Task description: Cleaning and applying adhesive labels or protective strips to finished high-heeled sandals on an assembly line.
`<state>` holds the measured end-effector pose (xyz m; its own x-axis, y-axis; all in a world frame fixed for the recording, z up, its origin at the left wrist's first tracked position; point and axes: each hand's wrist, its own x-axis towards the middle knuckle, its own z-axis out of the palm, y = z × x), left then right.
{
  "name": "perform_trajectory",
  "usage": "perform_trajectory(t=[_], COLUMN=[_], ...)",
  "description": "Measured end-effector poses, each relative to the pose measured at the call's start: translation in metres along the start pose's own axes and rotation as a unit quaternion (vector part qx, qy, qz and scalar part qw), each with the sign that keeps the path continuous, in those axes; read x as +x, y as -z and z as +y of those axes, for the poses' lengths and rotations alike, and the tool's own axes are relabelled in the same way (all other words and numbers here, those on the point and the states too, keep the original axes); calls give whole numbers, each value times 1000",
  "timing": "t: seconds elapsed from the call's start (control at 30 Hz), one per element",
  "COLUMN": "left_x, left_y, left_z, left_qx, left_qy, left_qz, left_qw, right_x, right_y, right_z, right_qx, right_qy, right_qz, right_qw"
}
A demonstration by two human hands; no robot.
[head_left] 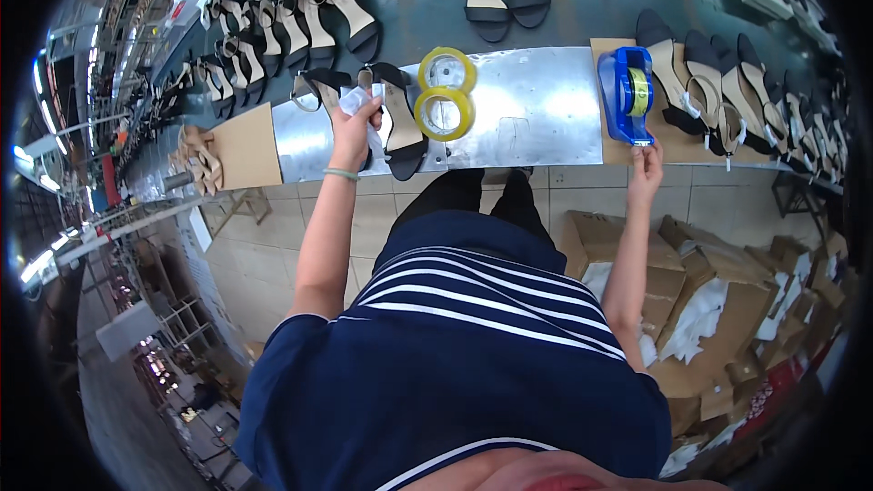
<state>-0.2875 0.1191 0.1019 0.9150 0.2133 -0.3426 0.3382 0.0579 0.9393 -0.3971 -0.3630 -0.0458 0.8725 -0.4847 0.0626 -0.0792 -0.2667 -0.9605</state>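
Note:
On a metal-topped strip of the bench, my left hand (350, 132) closes on a crumpled white wrapping sheet (353, 103) between two black open-toe sandals. One sandal (401, 123) lies just right of its fingers; the other sandal (320, 89) is partly hidden behind the hand. At the right, the fingers of my right hand (645, 173) are pinched together at the near, cutting end of a blue tape dispenser (614, 95). A yellow-green roll sits inside it. Whatever those fingertips grip is too small to make out. Two yellowish tape rolls (446, 115) lie beside the right-hand sandal.
Rows of dark sandals (305, 23) cover the far left, with more sandals (700, 82) at the right. A pair (488, 5) stands across the bench. Cardboard sheets (247, 150) flank the metal. Beige straps or shoe parts (195, 159) lie far left. Cardboard boxes (627, 264) stand on the floor at right.

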Motion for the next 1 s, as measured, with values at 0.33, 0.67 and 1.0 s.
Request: perform_trajectory(t=[0.33, 0.67, 1.0], left_x=[-4, 7, 22], left_y=[9, 29, 51], left_z=[3, -1, -1], left_qx=[-56, -125, -195], left_qy=[26, 86, 122], left_qz=[-12, -78, -174], left_qw=[998, 985, 957], right_x=[-34, 2, 5], right_y=[-5, -267, -340], right_z=[-114, -284, -290], right_qx=[-88, -2, -61], right_qy=[-113, 124, -4], right_qz=[-168, -529, -610], right_qw=[975, 839, 790])
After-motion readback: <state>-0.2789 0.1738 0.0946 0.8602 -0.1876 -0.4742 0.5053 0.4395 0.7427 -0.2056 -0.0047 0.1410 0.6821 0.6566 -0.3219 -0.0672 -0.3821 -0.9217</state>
